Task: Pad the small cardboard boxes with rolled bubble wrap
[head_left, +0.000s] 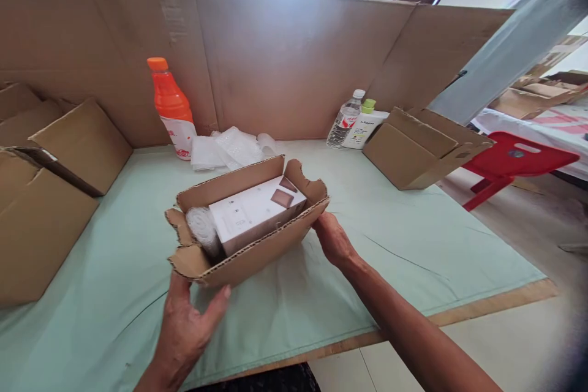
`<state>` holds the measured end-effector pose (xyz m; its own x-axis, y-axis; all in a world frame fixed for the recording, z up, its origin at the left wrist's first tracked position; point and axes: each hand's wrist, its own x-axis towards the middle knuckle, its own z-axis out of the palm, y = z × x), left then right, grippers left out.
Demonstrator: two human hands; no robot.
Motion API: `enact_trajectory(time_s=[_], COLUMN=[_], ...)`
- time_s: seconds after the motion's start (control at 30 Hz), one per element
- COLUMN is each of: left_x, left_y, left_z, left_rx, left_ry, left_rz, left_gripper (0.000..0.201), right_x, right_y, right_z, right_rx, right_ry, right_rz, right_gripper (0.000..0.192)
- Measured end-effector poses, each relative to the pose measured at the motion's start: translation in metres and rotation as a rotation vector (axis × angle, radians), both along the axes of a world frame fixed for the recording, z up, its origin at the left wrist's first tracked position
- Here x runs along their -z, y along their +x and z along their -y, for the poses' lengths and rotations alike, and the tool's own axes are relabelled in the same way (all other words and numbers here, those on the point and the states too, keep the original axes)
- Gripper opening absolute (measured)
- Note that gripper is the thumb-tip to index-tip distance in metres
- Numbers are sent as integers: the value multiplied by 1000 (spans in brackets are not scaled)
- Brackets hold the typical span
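Observation:
A small cardboard box (269, 257) with its top open lies tilted before me, over the middle of the green cloth. Inside it is a white carton (250, 208) with brown squares printed at one end. A roll of bubble wrap (202, 228) fills the space to the carton's left. My left hand (186, 324) grips the box's near left corner; its thumb stands out along the front and the other fingertips are hidden by the box. At the right end, my right hand (335, 239) is closed on the lower edge, its fingertips out of sight beneath.
Larger cardboard boxes (46, 226) stand at the left. Behind are an orange-capped bottle (173, 110), folded bubble wrap (234, 147), a clear water bottle (345, 119) and a white pack (365, 128). Another box (413, 147) stands right, near a red chair (523, 156). A cardboard screen (294, 61) closes the back.

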<state>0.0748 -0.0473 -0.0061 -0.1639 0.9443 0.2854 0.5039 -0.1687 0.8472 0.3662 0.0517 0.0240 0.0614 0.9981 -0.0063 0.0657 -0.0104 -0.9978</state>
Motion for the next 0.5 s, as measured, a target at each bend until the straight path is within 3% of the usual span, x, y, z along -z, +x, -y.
enact_trajectory(time_s=[0.23,0.5], left_x=[-16,-22], left_y=[33,7], left_z=[39,12], left_rx=[249,91], left_ry=[160,190], left_rz=[-170,-46], left_gripper=[69,65], right_x=[-3,-2], right_y=[15,4], right_z=[-32,-34], right_rx=[285,431], right_ry=[-59,-27], right_rz=[-77,-145], right_gripper=[35,35])
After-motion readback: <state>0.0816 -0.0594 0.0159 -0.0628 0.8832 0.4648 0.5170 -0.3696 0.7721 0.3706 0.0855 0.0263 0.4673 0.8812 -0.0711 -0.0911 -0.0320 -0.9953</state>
